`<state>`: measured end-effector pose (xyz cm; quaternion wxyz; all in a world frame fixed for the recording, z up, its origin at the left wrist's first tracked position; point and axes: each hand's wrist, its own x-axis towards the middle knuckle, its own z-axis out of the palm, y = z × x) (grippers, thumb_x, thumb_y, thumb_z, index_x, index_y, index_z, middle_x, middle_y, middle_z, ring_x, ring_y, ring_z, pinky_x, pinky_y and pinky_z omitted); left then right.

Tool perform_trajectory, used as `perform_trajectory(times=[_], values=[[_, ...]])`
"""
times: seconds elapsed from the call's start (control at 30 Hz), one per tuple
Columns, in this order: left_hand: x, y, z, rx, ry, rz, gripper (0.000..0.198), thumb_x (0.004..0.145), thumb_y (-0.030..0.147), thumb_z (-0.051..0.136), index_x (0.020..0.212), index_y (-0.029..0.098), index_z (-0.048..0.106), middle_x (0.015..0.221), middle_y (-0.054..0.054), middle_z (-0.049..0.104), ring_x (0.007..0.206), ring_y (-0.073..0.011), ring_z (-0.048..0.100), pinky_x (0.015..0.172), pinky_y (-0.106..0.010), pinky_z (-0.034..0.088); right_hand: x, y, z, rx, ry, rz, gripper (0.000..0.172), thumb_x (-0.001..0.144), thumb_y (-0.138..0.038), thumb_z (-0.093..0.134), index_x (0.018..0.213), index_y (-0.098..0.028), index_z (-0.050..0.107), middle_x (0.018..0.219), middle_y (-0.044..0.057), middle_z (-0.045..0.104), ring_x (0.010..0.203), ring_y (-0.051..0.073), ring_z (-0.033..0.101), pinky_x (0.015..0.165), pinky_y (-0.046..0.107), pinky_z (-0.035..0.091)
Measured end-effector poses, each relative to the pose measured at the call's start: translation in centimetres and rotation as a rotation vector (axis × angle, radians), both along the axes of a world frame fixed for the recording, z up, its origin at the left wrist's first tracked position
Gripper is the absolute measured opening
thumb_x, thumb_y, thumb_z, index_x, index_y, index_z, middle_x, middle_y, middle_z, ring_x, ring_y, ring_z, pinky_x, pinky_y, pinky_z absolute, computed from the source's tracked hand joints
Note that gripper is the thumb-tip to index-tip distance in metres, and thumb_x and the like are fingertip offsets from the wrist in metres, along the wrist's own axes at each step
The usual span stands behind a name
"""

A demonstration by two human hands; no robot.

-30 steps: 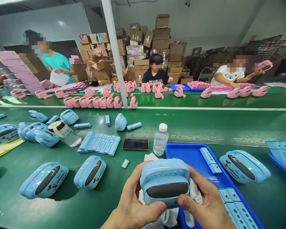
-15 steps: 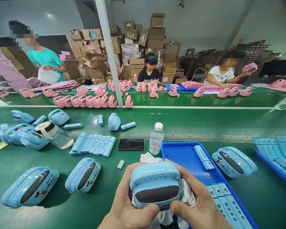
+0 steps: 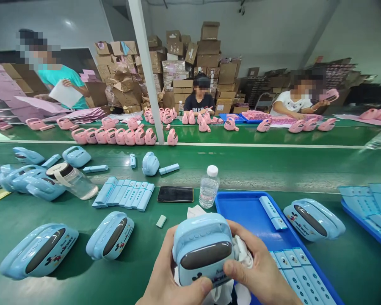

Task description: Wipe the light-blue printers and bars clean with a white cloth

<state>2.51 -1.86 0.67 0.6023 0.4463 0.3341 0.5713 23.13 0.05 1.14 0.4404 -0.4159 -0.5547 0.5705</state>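
Both my hands grip a pale blue handled plastic device with a dark oval panel and a Mickey print (image 3: 203, 250) low in the head view. My left hand (image 3: 169, 267) holds its left side. My right hand (image 3: 254, 269) presses a white cloth (image 3: 243, 252) against its right side. More of the cloth hangs below the device. Just beyond my hands lies a blue tray (image 3: 241, 198), holding a pale blue bar (image 3: 272, 213). Matching devices rest on the green belt (image 3: 111, 236) to my left and in front of the tray (image 3: 313, 220).
A row of pale blue bars (image 3: 123, 194), a phone (image 3: 175, 194), a water bottle (image 3: 208, 185) and a glass flask (image 3: 73, 182) stand ahead. Beyond a white line, pink devices (image 3: 114, 136) fill the far belt. Co-workers (image 3: 200, 99) sit there, with stacked cartons (image 3: 190, 72) behind.
The device has turned, tilting its printed face more toward me. The cloth has bunched up at its right side. My hands have shifted slightly left in view.
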Motion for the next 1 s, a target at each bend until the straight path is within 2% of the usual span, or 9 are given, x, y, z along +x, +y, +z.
perform_trajectory(times=[0.1, 0.2, 0.33, 0.4, 0.5, 0.67, 0.8, 0.93, 1.0], values=[[0.2, -0.1, 0.1, -0.092, 0.043, 0.114, 0.073, 0.072, 0.049, 0.090, 0.133, 0.024, 0.059, 0.123, -0.010, 0.077, 0.112, -0.0308, 0.074, 0.092, -0.035, 0.061, 0.2, 0.3, -0.6, -0.080, 0.104, -0.360, 0.053, 0.091, -0.062, 0.073, 0.131, -0.028, 0.066, 0.118, 0.008, 0.075, 0.097, 0.025, 0.073, 0.074, 0.030, 0.062], [1.1, -0.1, 0.0, -0.121, 0.101, 0.224, 0.076, 0.071, 0.052, 0.088, 0.134, 0.025, 0.057, 0.124, -0.009, 0.077, 0.113, -0.0310, 0.074, 0.094, -0.035, 0.060, -0.7, -0.1, -1.5, -0.066, 0.274, -0.414, 0.039, 0.098, -0.055, 0.062, 0.127, -0.029, 0.066, 0.115, 0.010, 0.078, 0.097, 0.029, 0.077, 0.070, 0.035, 0.066], [2.5, 0.2, -0.1, -0.110, 0.156, 0.288, 0.070, 0.070, 0.044, 0.090, 0.129, 0.024, 0.059, 0.119, -0.007, 0.078, 0.106, -0.0274, 0.076, 0.093, -0.033, 0.060, -2.3, -0.9, -2.6, 0.516, -0.246, -0.431, 0.024, 0.101, -0.028, 0.064, 0.122, -0.034, 0.073, 0.141, 0.005, 0.068, 0.129, 0.026, 0.065, 0.094, 0.032, 0.060], [2.7, 0.4, -0.6, -0.079, 0.173, 0.296, 0.067, 0.069, 0.039, 0.090, 0.126, 0.024, 0.059, 0.118, -0.006, 0.078, 0.105, -0.0257, 0.075, 0.091, -0.031, 0.060, -2.5, -0.8, -2.8, 0.769, -0.456, -0.455, 0.028, 0.101, -0.018, 0.062, 0.122, -0.033, 0.074, 0.131, 0.004, 0.069, 0.124, 0.021, 0.063, 0.098, 0.028, 0.055], [2.2, 0.7, -2.1, 0.032, 0.210, 0.231, 0.069, 0.068, 0.038, 0.088, 0.128, 0.024, 0.056, 0.105, -0.004, 0.077, 0.091, -0.0240, 0.074, 0.079, -0.031, 0.061, -2.6, -0.3, -2.4, 0.966, -0.547, -0.287, 0.035, 0.098, -0.010, 0.062, 0.123, -0.032, 0.073, 0.107, 0.002, 0.073, 0.102, 0.019, 0.067, 0.093, 0.026, 0.055], [1.1, 1.0, -4.4, 0.257, 0.519, 0.377, 0.077, 0.067, 0.029, 0.083, 0.137, 0.028, 0.051, 0.120, -0.005, 0.071, 0.099, -0.0270, 0.072, 0.088, -0.039, 0.061, -4.1, -0.3, -1.5, 0.840, -0.503, -0.478, 0.026, 0.099, -0.011, 0.059, 0.114, -0.029, 0.071, 0.105, 0.003, 0.074, 0.096, 0.021, 0.070, 0.086, 0.030, 0.056], [0.5, 1.4, -5.0, 0.434, 0.602, 0.417, 0.064, 0.085, 0.028, 0.071, 0.145, 0.025, 0.048, 0.134, -0.012, 0.068, 0.108, -0.0282, 0.074, 0.093, -0.039, 0.062, -5.7, -0.8, -1.5, 0.911, -0.443, -0.415, 0.036, 0.093, -0.008, 0.065, 0.118, -0.033, 0.073, 0.109, 0.001, 0.079, 0.101, 0.025, 0.073, 0.096, 0.036, 0.056], [-0.4, 2.2, -5.5, 0.640, 0.749, 0.548, 0.079, 0.076, 0.025, 0.077, 0.149, 0.022, 0.046, 0.141, -0.017, 0.065, 0.128, -0.0339, 0.067, 0.105, -0.045, 0.060, -5.4, -0.8, -1.6, 0.645, -0.433, -0.565, 0.017, 0.100, -0.022, 0.064, 0.112, -0.030, 0.074, 0.110, 0.004, 0.078, 0.097, 0.025, 0.075, 0.086, 0.034, 0.061], [-0.9, 2.6, -5.9, 0.743, 0.787, 0.587, 0.077, 0.079, 0.028, 0.076, 0.150, 0.019, 0.047, 0.141, -0.020, 0.065, 0.129, -0.0343, 0.067, 0.103, -0.043, 0.062, -4.7, -0.9, -1.9, 0.692, -0.423, -0.533, 0.018, 0.100, -0.022, 0.064, 0.110, -0.030, 0.076, 0.108, 0.004, 0.080, 0.096, 0.026, 0.077, 0.087, 0.035, 0.062]])
